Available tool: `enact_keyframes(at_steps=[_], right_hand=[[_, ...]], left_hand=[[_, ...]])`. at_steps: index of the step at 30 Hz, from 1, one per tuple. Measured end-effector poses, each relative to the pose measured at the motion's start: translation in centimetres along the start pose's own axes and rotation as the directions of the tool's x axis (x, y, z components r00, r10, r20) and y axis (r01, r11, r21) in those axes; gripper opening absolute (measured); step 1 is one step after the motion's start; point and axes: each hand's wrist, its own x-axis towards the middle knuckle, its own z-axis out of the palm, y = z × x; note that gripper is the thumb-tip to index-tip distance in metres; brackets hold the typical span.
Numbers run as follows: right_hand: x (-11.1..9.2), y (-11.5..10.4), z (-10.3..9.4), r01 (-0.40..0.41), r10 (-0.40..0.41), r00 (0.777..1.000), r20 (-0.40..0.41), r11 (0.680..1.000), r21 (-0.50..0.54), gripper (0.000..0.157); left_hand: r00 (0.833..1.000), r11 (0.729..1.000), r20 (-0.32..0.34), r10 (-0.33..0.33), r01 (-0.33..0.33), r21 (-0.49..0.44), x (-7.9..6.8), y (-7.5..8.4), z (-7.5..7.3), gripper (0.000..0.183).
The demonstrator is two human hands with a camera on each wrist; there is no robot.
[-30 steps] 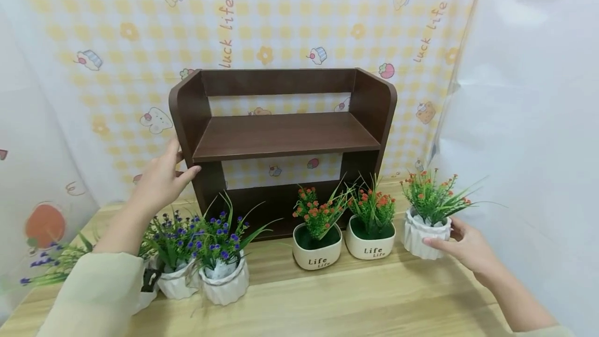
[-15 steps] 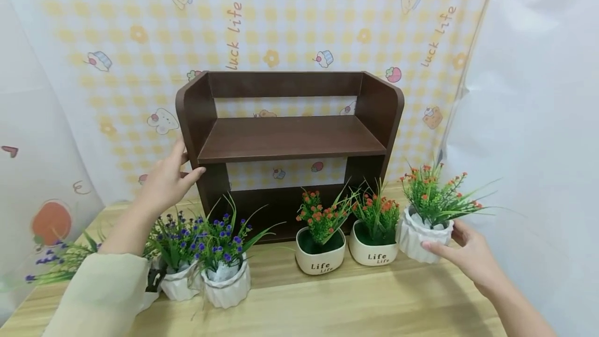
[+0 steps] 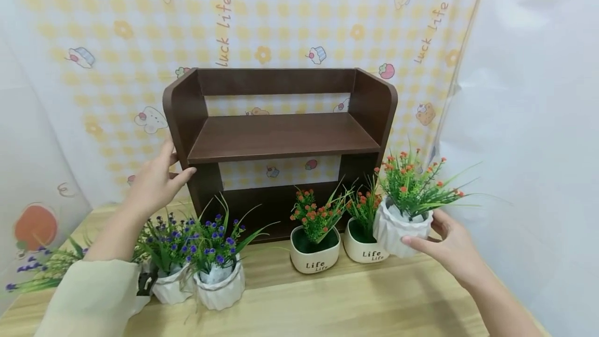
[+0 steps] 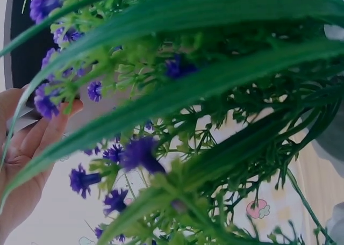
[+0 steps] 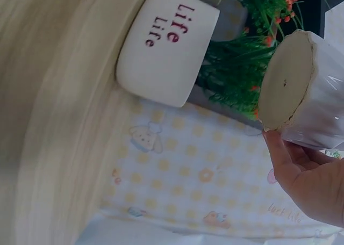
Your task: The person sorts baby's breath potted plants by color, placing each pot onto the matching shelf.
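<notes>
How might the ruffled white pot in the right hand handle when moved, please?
The ruffled white pot is probably light, since the right hand alone holds it aloft. Its glossy wall could slip. The orange-flowered plant would likely sway, being slender and spreading beyond the pot.

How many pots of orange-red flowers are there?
3: a white pot in the right hand, one cream pot on the table before the shelf, another cream pot beside it, partly hidden.

Two cream pots (image 3: 315,254) read "Life Life", the checked backdrop (image 3: 290,25) "luck life".
</notes>
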Motion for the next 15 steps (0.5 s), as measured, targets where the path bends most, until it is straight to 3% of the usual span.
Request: enact_keyframes(at_steps=[15], right_hand=[[1.3,-2.5,2.8,0.093,-0.099,0.994,0.037,0.985,0.143,0.043]], left_hand=[[0.999,0.999,0.015,-0.036,0.036,0.008,0.1,-0.2,0.1,0.073]])
